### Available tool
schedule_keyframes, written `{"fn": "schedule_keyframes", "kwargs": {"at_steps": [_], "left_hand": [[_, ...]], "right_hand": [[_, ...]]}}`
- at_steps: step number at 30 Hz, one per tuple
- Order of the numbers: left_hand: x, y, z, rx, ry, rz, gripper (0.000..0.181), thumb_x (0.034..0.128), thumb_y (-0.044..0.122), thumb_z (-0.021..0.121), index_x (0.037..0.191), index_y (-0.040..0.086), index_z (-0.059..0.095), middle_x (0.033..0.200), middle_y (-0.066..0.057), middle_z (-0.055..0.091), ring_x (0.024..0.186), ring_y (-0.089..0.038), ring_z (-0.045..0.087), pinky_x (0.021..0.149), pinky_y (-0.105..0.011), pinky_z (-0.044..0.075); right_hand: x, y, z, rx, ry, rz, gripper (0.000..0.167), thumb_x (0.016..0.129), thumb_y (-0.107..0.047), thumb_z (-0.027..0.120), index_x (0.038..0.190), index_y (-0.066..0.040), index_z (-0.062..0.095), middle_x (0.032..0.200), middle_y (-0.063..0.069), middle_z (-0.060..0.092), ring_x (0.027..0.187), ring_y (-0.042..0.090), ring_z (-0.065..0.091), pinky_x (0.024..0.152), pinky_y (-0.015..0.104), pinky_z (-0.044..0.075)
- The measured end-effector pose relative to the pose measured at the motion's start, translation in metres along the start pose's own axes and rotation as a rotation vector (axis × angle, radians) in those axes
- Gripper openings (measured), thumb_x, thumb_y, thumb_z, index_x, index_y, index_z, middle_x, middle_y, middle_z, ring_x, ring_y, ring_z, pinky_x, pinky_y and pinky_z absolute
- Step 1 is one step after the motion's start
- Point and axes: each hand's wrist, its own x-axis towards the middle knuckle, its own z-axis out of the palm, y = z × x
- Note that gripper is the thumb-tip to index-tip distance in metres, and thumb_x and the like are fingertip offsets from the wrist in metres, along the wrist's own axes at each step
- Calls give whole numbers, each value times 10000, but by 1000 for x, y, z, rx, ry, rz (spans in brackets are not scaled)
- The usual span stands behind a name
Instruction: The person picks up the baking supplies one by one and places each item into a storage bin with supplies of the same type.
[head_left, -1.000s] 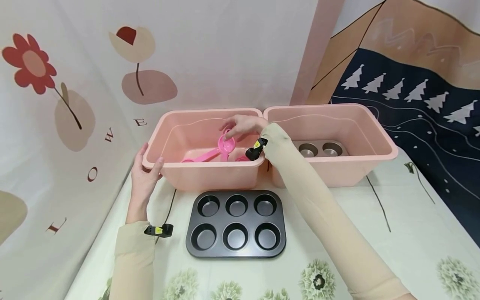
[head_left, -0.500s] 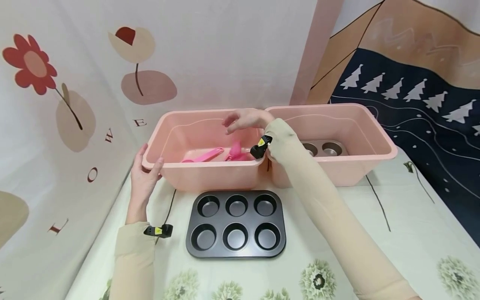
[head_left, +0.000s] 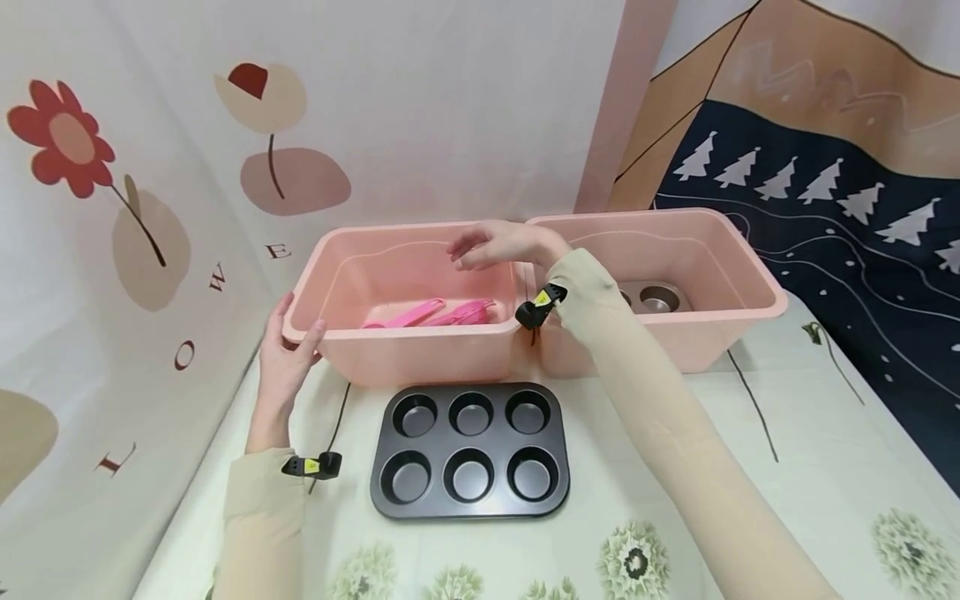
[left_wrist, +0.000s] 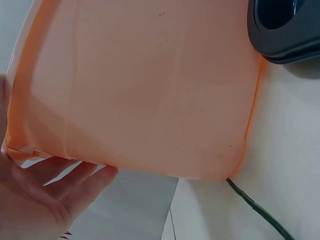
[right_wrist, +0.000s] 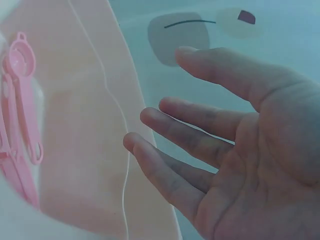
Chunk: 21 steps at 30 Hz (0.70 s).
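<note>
My left hand (head_left: 288, 367) grips the rim at the left front corner of the left pink plastic bin (head_left: 420, 354). In the left wrist view its fingers (left_wrist: 75, 182) lie against the bin's outer wall. Over that bin's right side hovers my right hand (head_left: 506, 244), fingers loosely bent and holding nothing. Pink measuring spoons (head_left: 468, 313) lie on the bin floor below it, partly hidden by the front wall. The right wrist view shows the spoons (right_wrist: 25, 100) at its left, well apart from the bare right hand (right_wrist: 240, 145).
A dark muffin tin (head_left: 470, 450) with several cups lies in front of the bins. To the right stands a second pink bin (head_left: 675, 342), close beside the first, with a brownish muffin tin (head_left: 658, 298) inside. A patterned cloth (head_left: 480, 108) hangs behind them.
My right hand has let go of a pink measuring spoon, which dropped onto the bin floor, and has risen slightly and shifted right. My left hand has stayed on the rim.
</note>
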Motion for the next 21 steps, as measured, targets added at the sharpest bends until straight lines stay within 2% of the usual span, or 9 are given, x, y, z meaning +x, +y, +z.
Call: {"fn": "schedule_keyframes", "kwargs": {"at_steps": [5, 9, 14, 18, 21], "left_hand": [[1, 3, -1, 51, -4, -2, 739, 951, 276, 617, 1555, 200, 198, 1435, -196, 390, 1038, -136, 517, 742, -146, 507], [-1, 6, -2, 123, -4, -15, 754, 948, 335, 610, 1558, 210, 185, 1459, -180, 374, 1052, -156, 500, 764, -149, 503], [-1, 10, -7, 210, 9, 12, 750, 942, 352, 611, 1555, 205, 205, 1437, -204, 410, 985, -111, 490, 729, -133, 450], [0, 13, -11, 240, -3, 21, 752, 945, 349, 610, 1557, 226, 191, 1386, -232, 458, 947, -85, 519, 732, -154, 423], [0, 14, -16, 255, -23, 8, 768, 948, 356, 606, 1562, 247, 158, 1420, -223, 430, 1035, -190, 548, 753, -160, 423]], "right_hand": [[-9, -5, 2, -46, 15, -47, 428, 934, -125, 608, 1338, -13, 522, 1287, 89, 567, 1137, 190, 552, 985, 284, 427], [-15, -6, 2, -82, 9, -93, 415, 940, -82, 582, 1333, 31, 516, 1266, 142, 577, 1158, 232, 539, 985, 281, 425], [-24, -6, 1, -99, 10, -160, 407, 931, -44, 574, 1314, 77, 510, 1247, 189, 576, 1180, 279, 521, 1016, 298, 399], [-32, -5, 1, -112, 20, -152, 408, 938, -79, 581, 1321, 46, 518, 1280, 157, 557, 1203, 268, 500, 1038, 321, 372], [-39, -5, 1, -127, 35, -133, 410, 945, -112, 586, 1332, 9, 525, 1305, 122, 539, 1216, 248, 487, 1037, 326, 364]]}}
